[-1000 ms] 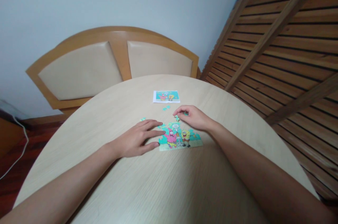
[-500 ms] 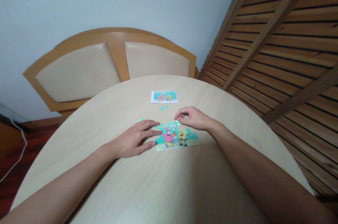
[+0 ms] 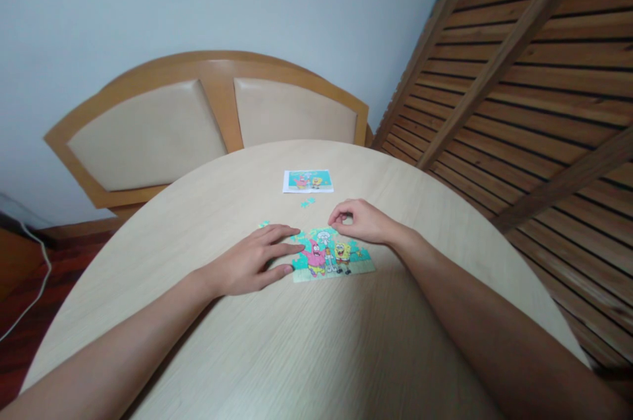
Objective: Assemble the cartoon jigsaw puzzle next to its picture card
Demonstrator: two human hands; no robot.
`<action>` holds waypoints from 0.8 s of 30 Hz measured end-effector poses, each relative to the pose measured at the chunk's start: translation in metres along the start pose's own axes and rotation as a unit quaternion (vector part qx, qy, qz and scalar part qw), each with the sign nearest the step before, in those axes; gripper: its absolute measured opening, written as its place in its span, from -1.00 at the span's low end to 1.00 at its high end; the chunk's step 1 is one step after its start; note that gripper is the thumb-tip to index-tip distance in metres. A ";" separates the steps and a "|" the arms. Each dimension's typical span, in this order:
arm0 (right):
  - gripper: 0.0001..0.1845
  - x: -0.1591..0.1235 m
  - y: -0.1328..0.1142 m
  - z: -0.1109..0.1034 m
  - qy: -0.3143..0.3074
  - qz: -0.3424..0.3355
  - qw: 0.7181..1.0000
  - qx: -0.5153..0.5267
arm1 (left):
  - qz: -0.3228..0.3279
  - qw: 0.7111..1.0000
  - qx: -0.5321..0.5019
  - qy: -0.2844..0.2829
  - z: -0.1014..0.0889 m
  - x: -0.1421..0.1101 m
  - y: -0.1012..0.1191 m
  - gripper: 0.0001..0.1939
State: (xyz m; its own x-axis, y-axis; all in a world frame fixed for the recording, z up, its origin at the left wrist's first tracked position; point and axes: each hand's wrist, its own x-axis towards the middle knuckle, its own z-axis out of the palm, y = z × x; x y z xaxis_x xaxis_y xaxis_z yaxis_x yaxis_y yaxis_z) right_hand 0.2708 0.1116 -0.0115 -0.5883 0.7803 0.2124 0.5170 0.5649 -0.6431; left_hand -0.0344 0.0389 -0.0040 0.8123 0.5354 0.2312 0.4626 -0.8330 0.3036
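Directly beneath both hands' fingers (image 3: 285, 269), puzzle (image 3: 324, 258).

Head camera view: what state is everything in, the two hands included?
Left hand: open, fingers spread, fingertips at the puzzle's left edge.
Right hand: fingers bent at the puzzle's top edge; grip contents can't be made out.
Puzzle: joined, flat, picture up.
Middle pieces: loose, near the printed sheet.
Left pieces: loose, beyond the left hand.
Printed sheet: flat, picture up.
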 end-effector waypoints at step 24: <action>-0.79 -0.005 0.039 -0.023 0.123 0.037 0.991 -0.028 | -0.026 0.998 0.011 0.058 0.000 0.000 -0.002 -0.55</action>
State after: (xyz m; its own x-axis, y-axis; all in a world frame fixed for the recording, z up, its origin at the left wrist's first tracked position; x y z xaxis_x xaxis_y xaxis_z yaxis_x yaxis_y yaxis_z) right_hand 0.3076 0.1359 -0.0204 -0.3807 0.8583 0.3440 0.5909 0.5120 -0.6235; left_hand -0.0349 0.0405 -0.0042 0.7405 0.5899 0.3220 0.5119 -0.8055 0.2984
